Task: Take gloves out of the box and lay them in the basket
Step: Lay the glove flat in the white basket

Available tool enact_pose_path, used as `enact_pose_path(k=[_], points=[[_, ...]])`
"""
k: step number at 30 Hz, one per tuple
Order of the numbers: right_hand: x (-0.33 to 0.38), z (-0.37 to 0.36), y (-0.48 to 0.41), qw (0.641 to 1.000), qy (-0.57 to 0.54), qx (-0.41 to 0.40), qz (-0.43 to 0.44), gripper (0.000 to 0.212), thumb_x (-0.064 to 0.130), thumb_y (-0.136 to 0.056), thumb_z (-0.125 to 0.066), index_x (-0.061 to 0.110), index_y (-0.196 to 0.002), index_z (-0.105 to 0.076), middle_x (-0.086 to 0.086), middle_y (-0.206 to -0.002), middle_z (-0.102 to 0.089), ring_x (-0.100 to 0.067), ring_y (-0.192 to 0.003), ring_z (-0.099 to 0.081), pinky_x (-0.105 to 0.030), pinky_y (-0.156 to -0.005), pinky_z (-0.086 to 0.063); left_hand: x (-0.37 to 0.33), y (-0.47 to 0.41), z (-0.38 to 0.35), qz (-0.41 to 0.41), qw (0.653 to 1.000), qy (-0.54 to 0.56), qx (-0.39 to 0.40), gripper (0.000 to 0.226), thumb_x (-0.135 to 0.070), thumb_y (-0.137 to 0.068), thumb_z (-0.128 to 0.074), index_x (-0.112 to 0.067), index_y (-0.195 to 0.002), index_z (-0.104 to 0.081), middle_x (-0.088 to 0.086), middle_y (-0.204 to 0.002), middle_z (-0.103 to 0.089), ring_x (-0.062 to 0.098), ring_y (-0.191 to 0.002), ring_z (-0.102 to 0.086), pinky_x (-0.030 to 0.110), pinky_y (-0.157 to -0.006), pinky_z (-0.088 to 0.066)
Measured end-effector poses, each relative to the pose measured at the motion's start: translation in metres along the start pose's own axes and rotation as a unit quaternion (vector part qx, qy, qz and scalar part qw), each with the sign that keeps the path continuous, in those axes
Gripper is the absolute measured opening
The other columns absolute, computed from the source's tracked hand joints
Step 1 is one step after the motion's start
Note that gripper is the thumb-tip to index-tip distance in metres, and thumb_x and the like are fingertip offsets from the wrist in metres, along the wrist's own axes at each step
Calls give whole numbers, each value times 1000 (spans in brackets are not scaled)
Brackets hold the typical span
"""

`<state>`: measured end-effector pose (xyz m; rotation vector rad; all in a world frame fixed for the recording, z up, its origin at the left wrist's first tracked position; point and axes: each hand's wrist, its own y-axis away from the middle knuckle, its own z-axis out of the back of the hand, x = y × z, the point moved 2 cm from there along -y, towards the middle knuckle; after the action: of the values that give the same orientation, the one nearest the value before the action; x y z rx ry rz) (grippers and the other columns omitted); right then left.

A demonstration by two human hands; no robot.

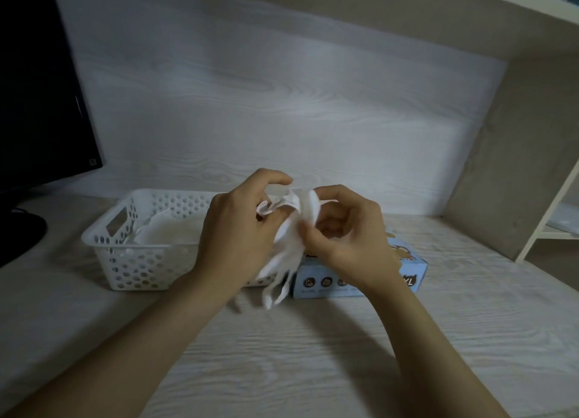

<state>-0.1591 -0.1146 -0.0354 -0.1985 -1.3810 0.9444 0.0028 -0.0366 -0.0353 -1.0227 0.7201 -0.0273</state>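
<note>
Holding a white glove [289, 245] up above the desk [313, 355], both hands have a grip on it. The left hand [238, 229] has its fingers curled round the crumpled top end, and the right hand [347, 239] pinches the edge between thumb and fingertips. The glove's floppy fingers dangle down in front of where the white holey basket [125, 254] meets the blue box [413, 267].

The basket sits just left of the box, with a few pale gloves [169, 229] already lying in it. A black monitor [37, 88] stands off to the left, cut off by the frame, and a beige shelf unit [501, 166] is on the right.

The hands block most of the box's top and the basket's right end, so I can't see the box opening. The print on the box is too blurry to read.
</note>
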Motion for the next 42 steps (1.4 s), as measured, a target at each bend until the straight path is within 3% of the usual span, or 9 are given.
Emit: enact_pose_path(k=[2, 4, 9, 13, 18, 27, 34, 38, 42], points=[[-4, 2, -2, 998, -48, 9, -36, 33, -11, -84, -57, 10, -104, -73, -23, -79, -75, -46, -69, -72, -59, -58, -59, -1, -1, 3, -16, 1000, 2, -24, 14, -32, -103, -65, -28, -114, -72, -16, -76, -67, 4, -72, -64, 25, -63, -49], [-8, 6, -3, 994, -75, 18, -83, 42, -12, -79, -47, 11, -101, -74, -27, -75, -71, -37, -62, -64, -46, -58, -49, 0, -2, 5, -7, 999, 12, -45, 16, -32, -106, -58, -26, -108, -73, -10, -78, -71, 10, -71, -65, 29, -63, -50], [-11, 5, -6, 979, -118, 58, -156, 43, 7, -75, -43, 11, -102, -76, -18, -84, -72, -30, -73, -59, -35, -64, -44, -1, -4, 8, 52, 994, 65, -69, 17, -13, -95, -60, -23, -88, -73, -13, -80, -72, 6, -81, -67, 14, -64, -45], [-3, 5, -3, 986, -59, 72, -139, 25, 30, -100, -59, 15, -112, -77, -12, -100, -79, -26, -90, -74, -40, -74, -57, 1, -6, 9, 54, 992, 98, -66, 20, -9, -92, -59, -23, -86, -72, -13, -85, -72, 9, -84, -68, 25, -67, -51], [-7, 2, -3, 990, -54, 47, -123, 15, 21, -103, -69, 9, -99, -77, -37, -87, -67, -28, -77, -60, -43, -72, -45, 3, -9, 12, 80, 981, 158, -84, 19, -13, -90, -50, -15, -74, -60, -6, -70, -62, 17, -68, -54, 37, -62, -40], [-4, 6, -3, 986, -55, 33, -151, 29, -6, -96, -57, 10, -94, -81, -17, -87, -78, -25, -76, -70, -36, -65, -55, 14, -16, 24, 103, 981, 100, -130, 12, -11, -97, -59, -14, -86, -59, -10, -49, -47, 10, -47, -39, 22, -51, -30], [-10, -4, -10, 974, 176, -140, -26, 15, 18, -96, -67, 22, -96, -81, 13, -80, -78, -6, -76, -74, -33, -69, -61, 29, -25, 37, 124, 981, 38, -145, 8, -30, -99, -69, -27, -92, -66, -13, -76, -70, 5, -71, -66, 23, -64, -46], [-10, -18, -30, 944, 299, -138, 3, 24, 15, -97, -58, 19, -107, -80, 11, -91, -78, -8, -79, -69, -22, -75, -54, 44, -34, 45, 182, 976, 17, -117, 6, -29, -100, -66, -24, -96, -67, -10, -87, -71, 9, -80, -67, 30, -71, -50], [-17, -32, -57, 933, 335, -134, -9, 26, 17, -101, -54, 21, -114, -76, 3, -97, -78, -21, -86, -70, -37, -74, -58, 55, -52, 55, 258, 965, -20, -36, 7, -19, -97, -63, -20, -95, -69, -6, -90, -69, 22, -89, -68, 36, -74, -59]])
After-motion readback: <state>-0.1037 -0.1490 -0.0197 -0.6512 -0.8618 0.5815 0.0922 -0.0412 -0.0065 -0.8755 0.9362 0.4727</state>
